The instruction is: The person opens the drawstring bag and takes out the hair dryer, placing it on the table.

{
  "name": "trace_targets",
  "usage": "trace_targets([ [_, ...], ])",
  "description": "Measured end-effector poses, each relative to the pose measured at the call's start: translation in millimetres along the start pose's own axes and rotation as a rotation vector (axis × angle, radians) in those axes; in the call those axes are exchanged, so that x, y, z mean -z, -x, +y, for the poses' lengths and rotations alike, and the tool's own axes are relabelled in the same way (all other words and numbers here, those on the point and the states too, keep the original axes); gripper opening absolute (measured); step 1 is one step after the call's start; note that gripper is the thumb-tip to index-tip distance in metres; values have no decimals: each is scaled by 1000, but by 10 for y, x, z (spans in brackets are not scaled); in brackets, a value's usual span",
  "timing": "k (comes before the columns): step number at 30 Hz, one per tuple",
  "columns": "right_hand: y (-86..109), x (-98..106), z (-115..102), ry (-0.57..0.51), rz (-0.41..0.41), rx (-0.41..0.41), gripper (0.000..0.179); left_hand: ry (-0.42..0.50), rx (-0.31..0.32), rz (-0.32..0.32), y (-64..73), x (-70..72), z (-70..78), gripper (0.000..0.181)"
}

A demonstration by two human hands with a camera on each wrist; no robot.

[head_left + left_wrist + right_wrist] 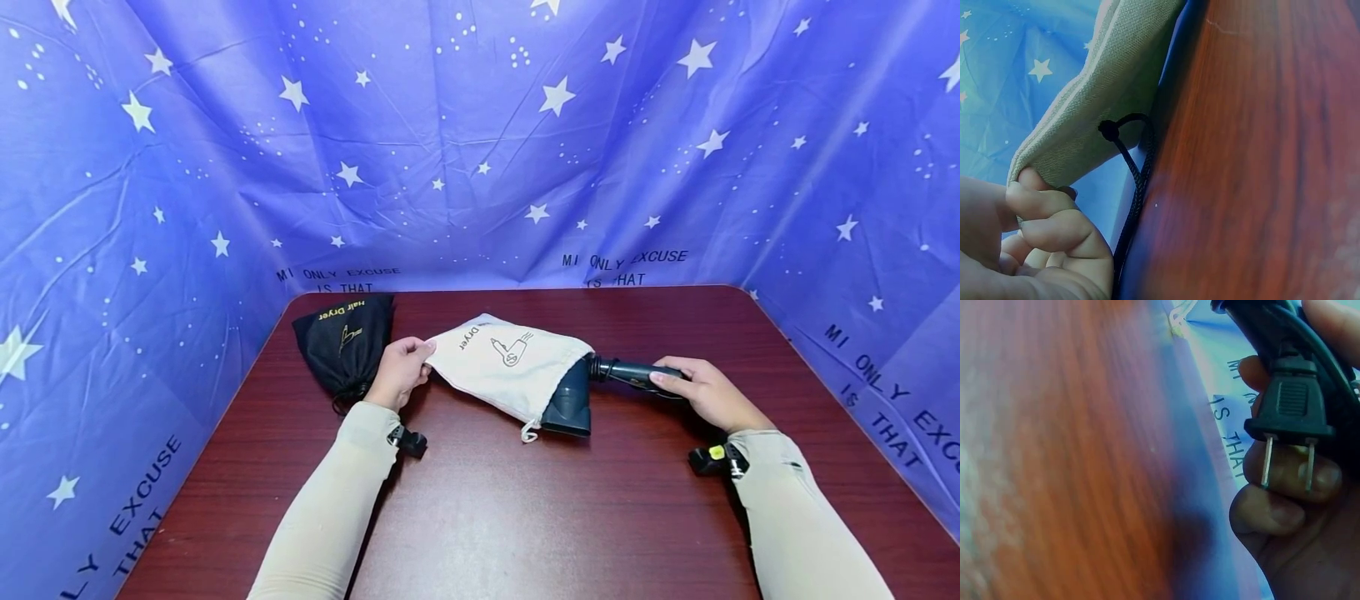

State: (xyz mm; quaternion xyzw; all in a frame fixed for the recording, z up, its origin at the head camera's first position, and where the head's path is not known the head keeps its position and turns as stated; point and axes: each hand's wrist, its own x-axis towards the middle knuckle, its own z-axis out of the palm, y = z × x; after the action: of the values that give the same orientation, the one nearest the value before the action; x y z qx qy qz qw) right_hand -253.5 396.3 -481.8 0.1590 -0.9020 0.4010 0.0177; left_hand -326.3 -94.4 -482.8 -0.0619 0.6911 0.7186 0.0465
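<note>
A white cloth drawstring bag (510, 358), printed with a hair dryer drawing, covers part of a dark hair dryer (572, 404). The dryer's nozzle and handle stick out of the bag's right end. My left hand (401, 371) pinches the bag's closed left corner between thumb and fingers; the left wrist view shows the cloth (1085, 119) held there. With my right hand (708, 392) I grip the dryer's handle, its cord wrapped round it. In the right wrist view the two-pin plug (1290, 403) lies against the handle beside my curled fingers.
A black drawstring bag (345, 342) with yellow "Hair Dryer" print lies on the left of the red-brown table (525, 525), just behind my left hand. Its black cord (1132, 162) shows near that hand. A blue star-patterned curtain (450, 125) surrounds the table's back and sides.
</note>
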Motion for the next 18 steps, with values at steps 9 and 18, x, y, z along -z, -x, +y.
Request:
trace_targets([
  [9, -4, -22, 0, -47, -7, 31, 14, 28, 11, 0, 9, -5, -6, 22],
  [18, 1, -12, -8, -73, -11, 31, 16, 43, 15, 10, -8, -2, -5, 20],
])
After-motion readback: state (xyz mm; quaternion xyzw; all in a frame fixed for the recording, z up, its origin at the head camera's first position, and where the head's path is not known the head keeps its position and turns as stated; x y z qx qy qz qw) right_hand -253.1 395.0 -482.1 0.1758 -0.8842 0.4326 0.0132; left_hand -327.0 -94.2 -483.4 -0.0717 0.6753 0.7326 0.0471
